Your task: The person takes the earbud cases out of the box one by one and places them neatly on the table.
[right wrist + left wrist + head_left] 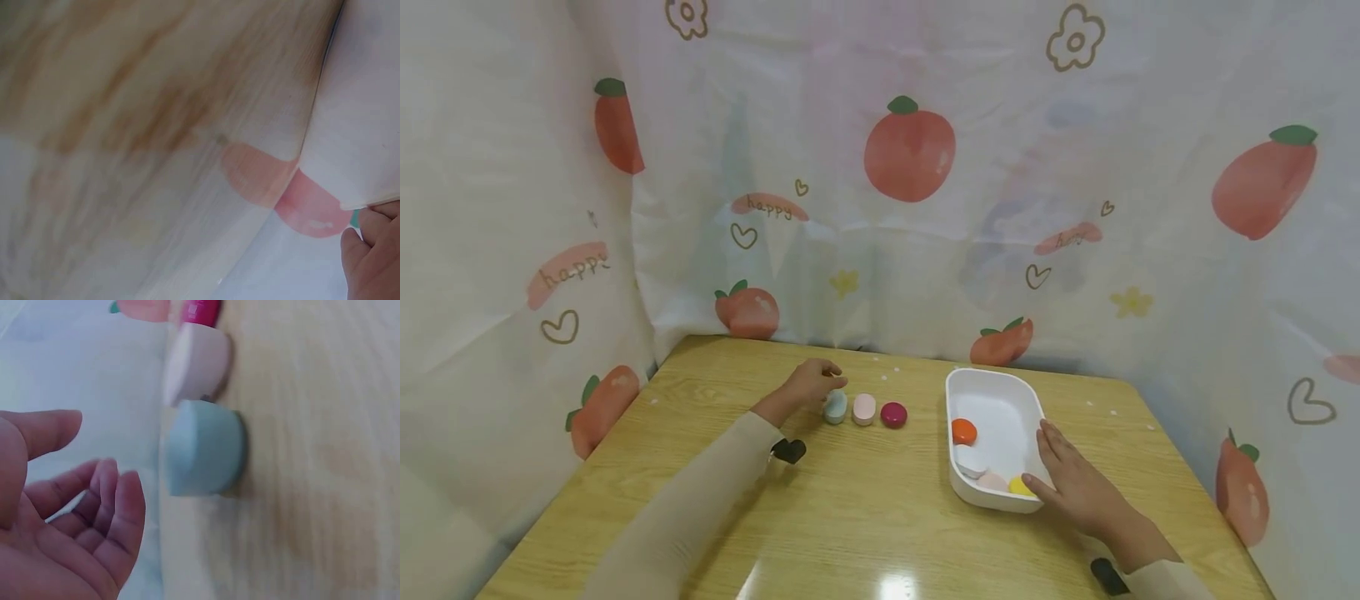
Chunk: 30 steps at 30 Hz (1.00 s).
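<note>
My left hand [811, 383] hovers at a small rounded pale blue-green block [836, 407], its fingers loosely bent. In the left wrist view a gap separates the fingertips [130, 487] from that block [206, 448], and nothing lies in the palm. Beside it in a row stand a pale pink block [864, 409] and a round dark magenta piece [893, 415]. My right hand [1082, 487] rests against the right rim of a white tray [1000, 380], fingers straight, thumb over the near corner. Little of this hand [378, 256] shows in the right wrist view.
Inside the tray, an orange piece [964, 432], a white piece [970, 461], a pale pink piece [992, 482] and a yellow piece [1019, 486] lie along the left and near sides. The wooden table [842, 517] meets a fruit-printed curtain [880, 275] behind.
</note>
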{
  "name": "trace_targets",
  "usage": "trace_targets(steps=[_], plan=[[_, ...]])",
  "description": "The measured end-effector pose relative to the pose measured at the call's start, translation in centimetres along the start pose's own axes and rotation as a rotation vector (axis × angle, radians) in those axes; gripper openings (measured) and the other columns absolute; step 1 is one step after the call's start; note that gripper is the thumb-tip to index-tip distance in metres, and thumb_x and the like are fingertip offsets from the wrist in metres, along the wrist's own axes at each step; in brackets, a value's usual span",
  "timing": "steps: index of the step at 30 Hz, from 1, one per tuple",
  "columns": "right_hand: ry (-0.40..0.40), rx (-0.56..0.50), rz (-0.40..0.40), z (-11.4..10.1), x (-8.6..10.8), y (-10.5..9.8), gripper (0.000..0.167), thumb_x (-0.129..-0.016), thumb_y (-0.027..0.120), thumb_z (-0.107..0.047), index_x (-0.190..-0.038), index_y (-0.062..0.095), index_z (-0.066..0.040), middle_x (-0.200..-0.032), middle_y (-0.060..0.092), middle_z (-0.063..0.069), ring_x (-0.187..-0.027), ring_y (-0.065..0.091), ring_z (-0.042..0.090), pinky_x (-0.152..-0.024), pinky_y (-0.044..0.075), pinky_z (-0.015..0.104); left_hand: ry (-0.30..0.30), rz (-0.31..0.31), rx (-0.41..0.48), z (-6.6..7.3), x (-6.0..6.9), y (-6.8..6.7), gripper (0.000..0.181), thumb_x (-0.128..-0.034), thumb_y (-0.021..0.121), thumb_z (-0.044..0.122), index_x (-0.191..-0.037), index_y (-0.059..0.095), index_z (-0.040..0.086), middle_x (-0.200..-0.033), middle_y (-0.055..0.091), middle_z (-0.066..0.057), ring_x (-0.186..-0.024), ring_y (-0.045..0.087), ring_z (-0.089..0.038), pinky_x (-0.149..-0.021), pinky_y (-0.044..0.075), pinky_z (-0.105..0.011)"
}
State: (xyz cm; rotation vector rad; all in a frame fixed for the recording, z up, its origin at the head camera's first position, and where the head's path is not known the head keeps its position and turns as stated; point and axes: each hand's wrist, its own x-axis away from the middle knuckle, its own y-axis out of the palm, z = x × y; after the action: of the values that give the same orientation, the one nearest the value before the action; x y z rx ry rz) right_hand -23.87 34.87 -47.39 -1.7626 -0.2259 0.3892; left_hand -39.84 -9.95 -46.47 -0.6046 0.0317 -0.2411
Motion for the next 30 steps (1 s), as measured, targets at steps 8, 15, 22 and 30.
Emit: trace_targets(steps=[8, 15, 22, 30], plan=[[-0.008, 0.02, 0.007, 0.0, 0.1, -0.3, 0.082, -0.098, 0.051, -0.048, -0.145, 0.026, 0.015, -0.156, 0.017, 0.027, -0.142, 0.017, 0.043, -0.108, 0.027, 0.06, 0.054, -0.111, 0.176, 2.7, -0.6, 0.9, 0.044, -0.0952, 0.065, 0.02, -0.128, 0.056, -0.007, -0.103, 0.065, -0.012, -0.084, 0.066, -0.021, -0.071, 0.058, -0.034], [0.004, 0.029, -0.005, 0.0, 0.2, -0.6, 0.083, -0.098, 0.05, -0.05, -0.146, 0.026, 0.014, -0.156, 0.016, 0.027, -0.142, 0.016, 0.042, -0.108, 0.026, 0.06, 0.101, -0.235, 0.237, 4.8, -1.5, 2.9, 0.048, -0.0937, 0.067, 0.019, -0.131, 0.053, -0.007, -0.102, 0.065, -0.01, -0.092, 0.067, -0.028, -0.077, 0.057, -0.035], [0.002, 0.019, -0.003, -0.4, 0.3, -0.5, 0.083, -0.099, 0.049, -0.049, -0.145, 0.026, 0.015, -0.156, 0.016, 0.028, -0.142, 0.017, 0.044, -0.108, 0.025, 0.06, 0.136, -0.299, 0.271, 7.3, -1.9, 5.9, 0.046, -0.0943, 0.067, 0.017, -0.13, 0.054, -0.008, -0.102, 0.065, -0.01, -0.095, 0.067, -0.029, -0.077, 0.057, -0.035], [0.003, 0.043, -0.004, -0.3, 0.1, -0.4, 0.083, -0.099, 0.047, -0.051, -0.145, 0.026, 0.014, -0.156, 0.015, 0.027, -0.142, 0.016, 0.042, -0.11, 0.024, 0.059, 0.123, -0.339, 0.347, 11.0, -1.8, 9.2, 0.036, -0.0934, 0.067, 0.012, -0.122, 0.058, -0.007, -0.101, 0.065, -0.01, -0.1, 0.064, -0.035, -0.074, 0.058, -0.034]])
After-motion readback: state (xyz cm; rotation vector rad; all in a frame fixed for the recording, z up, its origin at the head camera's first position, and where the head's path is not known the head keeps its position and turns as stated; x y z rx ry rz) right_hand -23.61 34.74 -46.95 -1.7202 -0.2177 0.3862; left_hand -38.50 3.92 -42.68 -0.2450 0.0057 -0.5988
